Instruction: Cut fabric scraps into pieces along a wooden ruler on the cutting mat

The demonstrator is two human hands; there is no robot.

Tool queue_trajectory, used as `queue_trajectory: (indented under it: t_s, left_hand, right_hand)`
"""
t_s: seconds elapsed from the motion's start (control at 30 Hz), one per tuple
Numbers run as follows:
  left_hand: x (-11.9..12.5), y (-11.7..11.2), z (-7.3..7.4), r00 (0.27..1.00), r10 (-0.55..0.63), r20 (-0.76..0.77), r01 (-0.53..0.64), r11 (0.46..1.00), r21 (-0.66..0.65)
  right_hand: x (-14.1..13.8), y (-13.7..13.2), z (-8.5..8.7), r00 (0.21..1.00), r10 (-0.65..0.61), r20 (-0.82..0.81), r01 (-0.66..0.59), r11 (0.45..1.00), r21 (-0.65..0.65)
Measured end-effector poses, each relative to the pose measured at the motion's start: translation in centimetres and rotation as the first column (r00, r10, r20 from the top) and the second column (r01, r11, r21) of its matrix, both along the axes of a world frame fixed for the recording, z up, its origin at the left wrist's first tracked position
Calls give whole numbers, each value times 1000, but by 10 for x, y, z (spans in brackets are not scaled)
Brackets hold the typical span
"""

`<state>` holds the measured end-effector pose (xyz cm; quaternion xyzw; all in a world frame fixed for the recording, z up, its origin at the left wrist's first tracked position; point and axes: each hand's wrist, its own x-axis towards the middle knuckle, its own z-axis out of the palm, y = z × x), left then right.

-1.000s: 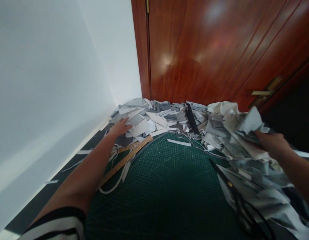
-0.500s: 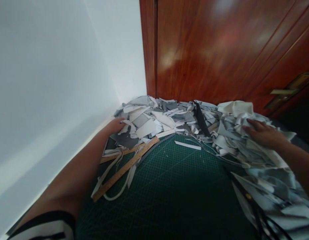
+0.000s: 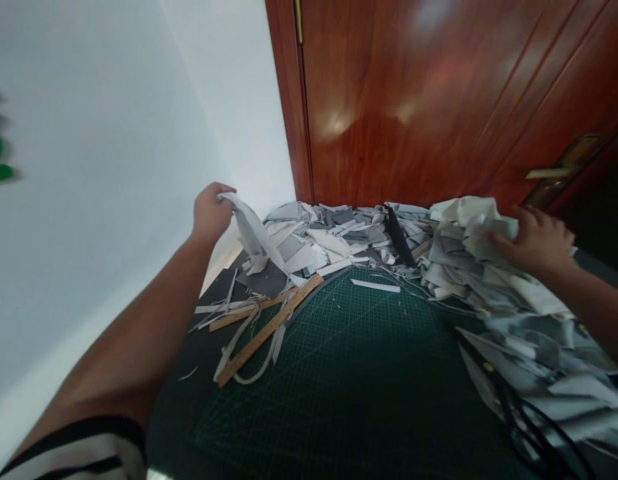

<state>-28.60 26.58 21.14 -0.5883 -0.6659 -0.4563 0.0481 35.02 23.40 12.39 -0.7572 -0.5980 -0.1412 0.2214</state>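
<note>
My left hand (image 3: 210, 212) is raised near the white wall, fingers closed on a pale grey fabric piece (image 3: 253, 233) that hangs down from it toward the scrap pile. A heap of grey and white fabric scraps (image 3: 339, 233) lies along the foot of the wooden door. My right hand (image 3: 536, 240) rests on top of the taller scrap heap (image 3: 469, 267) at the right, fingers curled into the cloth. A green cutting mat (image 3: 353, 373) lies between my arms.
A wooden ruler (image 3: 269, 330) lies slanted at the mat's left edge, with loose white strips around it. Black scissors (image 3: 523, 427) sit at the lower right beside the scraps. A brown wooden door (image 3: 439, 100) with a brass handle (image 3: 553, 172) stands behind.
My left hand has risen from the left edge of the pile, lifting a grey fabric piece. My right hand stayed on the right heap, gripping it.
</note>
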Motion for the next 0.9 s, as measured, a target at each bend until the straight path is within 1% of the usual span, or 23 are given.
queue_trajectory:
  t_s: [0.03,0.07,0.1,0.13,0.17,0.2,0.23,0.27,0.3,0.33,0.37,0.4,0.43,0.5,0.53,0.6,0.63,0.67,0.7,0.73,0.8,0.87,0.9]
  left_hand:
    - [14,-9,15,999,-43,32,42,999,14]
    - [30,-19,26,993,-105,57,104,994,13]
    - [48,-31,35,983,-174,61,174,985,10]
    - [68,-43,41,970,-236,51,237,972,-10]
    - [89,-57,44,955,-294,30,295,955,-41]
    - [112,-71,44,937,-348,-6,347,935,-67]
    - [134,-84,43,909,-413,-54,406,908,-102]
    - [157,-97,40,879,-470,-86,460,881,-114]
    - [177,-109,36,837,-540,-90,526,839,-141]
    - [195,-119,31,791,-608,-76,589,789,-176]
    - [211,-127,27,753,-656,-58,633,745,-209]
    - [223,-134,23,731,-682,-37,658,718,-228]
    - [232,-139,19,720,-693,-18,670,702,-243]
    - [241,-144,13,722,-691,19,672,695,-258]
    - [243,-145,10,724,-689,33,671,692,-267]
    - [241,-146,5,730,-682,48,663,689,-294]
    - [239,-146,3,740,-671,42,649,696,-307]
    - [237,-146,2,757,-653,23,625,713,-318]
    - [233,-147,1,774,-633,-5,596,732,-329]
    - [230,-148,0,787,-615,-34,572,750,-330]
    - [223,-152,2,800,-594,-80,553,783,-285]
    - [217,-158,5,811,-577,-100,556,812,-175]
    - [215,-161,8,825,-556,-101,549,831,-93]
  right_hand:
    - [-13,-8,10,1000,26,-3,-26,997,76]
    - [-28,-18,21,997,71,-17,-68,990,123]
    - [-45,-27,30,987,155,-49,-147,979,138]
    - [-64,-38,38,952,290,-102,-276,953,128]
    - [-85,-50,45,877,435,-204,-421,900,111]
    - [-108,-62,51,764,558,-325,-550,826,126]
    - [-131,-74,55,612,659,-438,-680,721,134]
    - [-153,-87,58,478,714,-512,-759,629,169]
    - [-174,-98,59,382,741,-552,-812,554,182]
    - [-192,-108,60,323,752,-575,-844,504,184]
    - [-205,-116,61,294,752,-590,-859,478,182]
    - [-215,-121,61,324,744,-584,-841,510,183]
    - [-219,-125,60,363,741,-565,-817,544,190]
    - [-215,-128,57,403,738,-542,-792,578,199]
    - [-207,-129,55,395,737,-549,-792,575,203]
    - [-184,-128,53,344,715,-609,-804,559,203]
    - [-170,-128,53,329,688,-647,-798,569,199]
    - [-155,-128,53,334,653,-680,-775,601,196]
    - [-139,-128,55,360,611,-705,-734,652,191]
    - [-122,-127,58,401,564,-722,-676,714,181]
    - [-86,-125,65,514,440,-737,-486,857,172]
    - [-47,-122,72,573,298,-763,-259,950,177]
    - [-26,-120,75,600,230,-766,-148,973,176]
